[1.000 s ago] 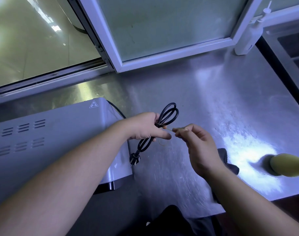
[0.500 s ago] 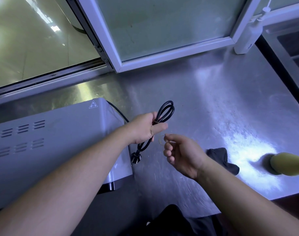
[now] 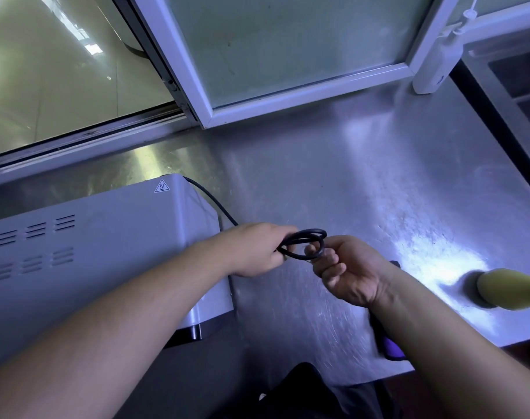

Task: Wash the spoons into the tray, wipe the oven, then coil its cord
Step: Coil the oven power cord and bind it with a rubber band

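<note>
My left hand [image 3: 254,247] grips one end of the coiled cord [image 3: 312,230], my right hand [image 3: 348,270] curls round the other — bundle above the surface [image 3: 363,176], oven [image 3: 106,252] at nine o'clock. If either grip slackens, I reckon the stiff loops spring apart.

Commercial kitchen: steel counter [image 3: 333,182], oven [image 3: 91,252], serving window [image 3: 287,49].

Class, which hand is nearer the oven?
Left. Holding the cord, the left hand is at the right end of the oven; the right hand, also on the cord, is farther right over the counter.
</note>
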Available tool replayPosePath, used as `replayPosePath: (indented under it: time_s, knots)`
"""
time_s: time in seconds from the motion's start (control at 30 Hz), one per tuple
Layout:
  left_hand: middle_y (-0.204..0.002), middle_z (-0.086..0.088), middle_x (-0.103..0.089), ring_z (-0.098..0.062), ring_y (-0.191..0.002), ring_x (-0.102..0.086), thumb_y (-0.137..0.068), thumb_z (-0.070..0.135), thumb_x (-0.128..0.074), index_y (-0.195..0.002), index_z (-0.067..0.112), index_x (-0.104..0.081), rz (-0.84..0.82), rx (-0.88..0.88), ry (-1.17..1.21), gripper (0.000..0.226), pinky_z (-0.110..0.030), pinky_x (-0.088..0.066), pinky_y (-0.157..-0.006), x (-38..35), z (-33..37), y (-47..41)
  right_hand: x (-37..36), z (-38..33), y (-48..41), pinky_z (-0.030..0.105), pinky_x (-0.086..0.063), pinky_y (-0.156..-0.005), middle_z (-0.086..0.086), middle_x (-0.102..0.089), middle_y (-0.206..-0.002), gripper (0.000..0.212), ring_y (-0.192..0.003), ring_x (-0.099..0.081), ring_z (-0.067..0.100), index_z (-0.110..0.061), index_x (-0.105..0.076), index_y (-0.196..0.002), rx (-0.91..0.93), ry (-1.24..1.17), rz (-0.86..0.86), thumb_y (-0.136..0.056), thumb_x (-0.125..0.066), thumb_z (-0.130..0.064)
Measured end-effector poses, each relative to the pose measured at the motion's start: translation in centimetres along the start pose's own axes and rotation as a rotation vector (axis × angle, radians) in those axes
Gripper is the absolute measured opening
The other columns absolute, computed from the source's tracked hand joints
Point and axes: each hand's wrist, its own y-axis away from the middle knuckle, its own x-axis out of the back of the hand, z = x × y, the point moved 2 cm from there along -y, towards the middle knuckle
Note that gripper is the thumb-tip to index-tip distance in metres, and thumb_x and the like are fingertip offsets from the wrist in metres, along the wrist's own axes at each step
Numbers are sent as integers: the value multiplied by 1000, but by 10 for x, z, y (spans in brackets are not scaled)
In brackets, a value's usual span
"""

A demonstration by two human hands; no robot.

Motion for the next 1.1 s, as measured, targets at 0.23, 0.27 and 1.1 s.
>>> replayPosePath:
  time_s: [0.23,0.27,1.1]
  knots:
    - [-82,10,-57,-20,-75,-56,-88,19,-47,-93,33,-43,-35,-21,-107,16,-32,-38,-57,0,-1,-4,12,-22,13,14,-25,-27,-8,-28,-51,3,-35,-33,4,-9,-52,-86,108,89,55,-84,-52,-10]
    - [-79,11,-54,-19,-72,-54,-87,19,-47,-92,34,-41,-49,-30,-133,17,-31,-35,-55,-1,0,-4,14,-27,16,14,-24,-27,-8,-25,-51,2,-35,-31,4,-9,-52,-86,147,114,86,-84,-53,-8]
    - [-79,2,-67,-28,-74,-66,-86,16,-59,-89,22,-55,-78,167,17,8,-35,-47,-56,3,14,-28,-32,26,38,40,-54,-65,3,-70,-95,14,-98,-67,24,-11,-46,-87,752,997,-3,-75,-49,-5]
